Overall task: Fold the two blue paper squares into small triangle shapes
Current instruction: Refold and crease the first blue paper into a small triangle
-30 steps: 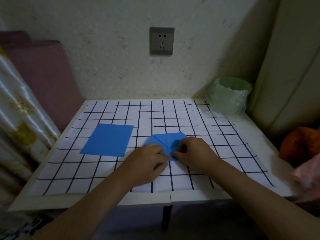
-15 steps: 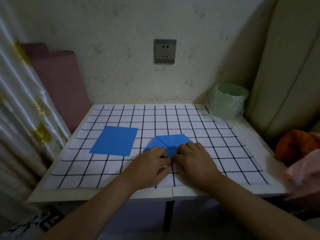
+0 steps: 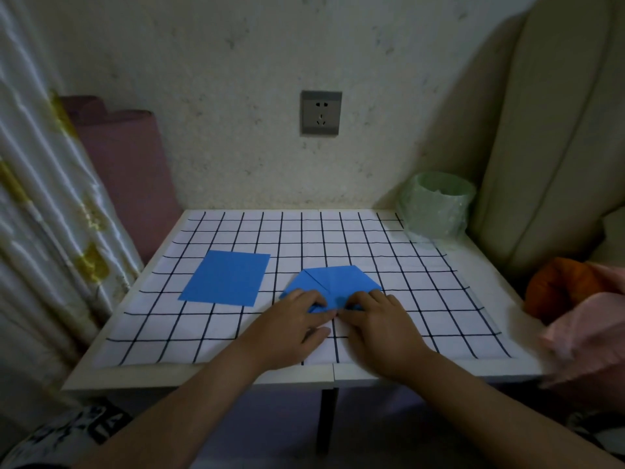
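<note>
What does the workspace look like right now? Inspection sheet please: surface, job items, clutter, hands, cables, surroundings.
Surface: white table covered by a black-grid mat, lying flat.
Job's things: unfolded blue paper square flat on the mat's left part; partly folded blue paper at centre, a diagonal crease showing, its near edge under the fingers.
Clutter: green plastic-lined bin on the table's far right corner.
Grippers: left hand and right hand both press fingertips on the folded paper's near edge.
Cables: nothing seen.
Surroundings: wall socket with nothing plugged in, curtain at left, pink mat against the wall, cream cushion and orange cloth at right.
</note>
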`<control>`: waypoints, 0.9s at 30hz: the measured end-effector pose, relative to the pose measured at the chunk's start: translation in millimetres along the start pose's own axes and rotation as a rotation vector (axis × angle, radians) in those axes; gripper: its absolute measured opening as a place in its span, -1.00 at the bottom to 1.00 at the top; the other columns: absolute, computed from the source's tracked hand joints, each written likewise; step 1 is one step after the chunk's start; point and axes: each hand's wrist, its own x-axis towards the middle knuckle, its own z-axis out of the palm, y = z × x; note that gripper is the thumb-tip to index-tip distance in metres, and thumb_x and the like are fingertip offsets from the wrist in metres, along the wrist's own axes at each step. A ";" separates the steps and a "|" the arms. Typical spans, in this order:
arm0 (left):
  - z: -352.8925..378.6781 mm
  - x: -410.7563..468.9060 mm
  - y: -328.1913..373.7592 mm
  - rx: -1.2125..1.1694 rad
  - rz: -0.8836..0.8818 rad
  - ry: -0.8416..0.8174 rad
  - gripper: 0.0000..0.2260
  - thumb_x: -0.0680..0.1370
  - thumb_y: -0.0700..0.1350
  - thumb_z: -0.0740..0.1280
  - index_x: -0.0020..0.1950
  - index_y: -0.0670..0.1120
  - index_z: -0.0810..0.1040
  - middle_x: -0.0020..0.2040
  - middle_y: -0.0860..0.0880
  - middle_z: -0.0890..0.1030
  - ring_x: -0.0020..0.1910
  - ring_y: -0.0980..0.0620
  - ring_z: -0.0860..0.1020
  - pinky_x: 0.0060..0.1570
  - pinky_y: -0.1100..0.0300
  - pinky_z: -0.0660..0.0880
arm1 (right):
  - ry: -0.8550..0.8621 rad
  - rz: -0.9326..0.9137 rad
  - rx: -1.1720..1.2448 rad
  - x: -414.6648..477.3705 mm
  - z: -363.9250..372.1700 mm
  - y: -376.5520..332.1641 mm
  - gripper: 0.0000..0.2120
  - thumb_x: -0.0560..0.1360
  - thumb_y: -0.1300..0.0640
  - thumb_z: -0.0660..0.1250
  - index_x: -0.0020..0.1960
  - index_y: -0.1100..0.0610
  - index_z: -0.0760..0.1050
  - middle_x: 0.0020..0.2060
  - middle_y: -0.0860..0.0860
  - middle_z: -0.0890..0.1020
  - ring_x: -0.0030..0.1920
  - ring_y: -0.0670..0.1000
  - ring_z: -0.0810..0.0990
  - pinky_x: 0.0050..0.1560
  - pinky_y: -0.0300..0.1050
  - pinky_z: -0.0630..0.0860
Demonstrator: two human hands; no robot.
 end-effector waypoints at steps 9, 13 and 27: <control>-0.9 -4.5 2.2 0.052 -0.068 0.054 -0.64 0.61 0.15 0.12 0.28 0.15 0.59 0.29 0.03 0.47 0.28 0.09 0.40 0.19 0.11 0.45 | -0.043 0.078 0.013 0.0 2.2 1.4 -0.62 0.60 -0.11 0.09 0.37 -0.16 0.45 0.17 -0.04 0.45 0.16 0.00 0.41 0.11 -0.06 0.37; -6.0 -10.1 -4.8 0.000 -0.153 0.093 -0.60 0.60 0.15 0.10 0.05 0.04 0.70 0.21 0.08 0.54 0.18 0.18 0.45 0.13 0.11 0.51 | -0.051 0.098 0.006 -0.3 3.1 1.3 -0.61 0.60 -0.12 0.07 0.37 -0.17 0.44 0.16 -0.03 0.44 0.16 0.01 0.40 0.09 -0.04 0.39; -15.0 -4.3 17.7 0.073 -0.011 0.100 -0.56 0.61 0.11 0.15 0.34 -0.11 0.54 0.32 -0.03 0.54 0.33 0.05 0.44 0.29 0.15 0.41 | 0.001 0.114 0.027 5.1 7.1 -2.2 -0.69 0.57 -0.08 0.16 0.20 -0.12 0.59 0.05 0.00 0.51 0.05 0.03 0.46 -0.06 -0.06 0.39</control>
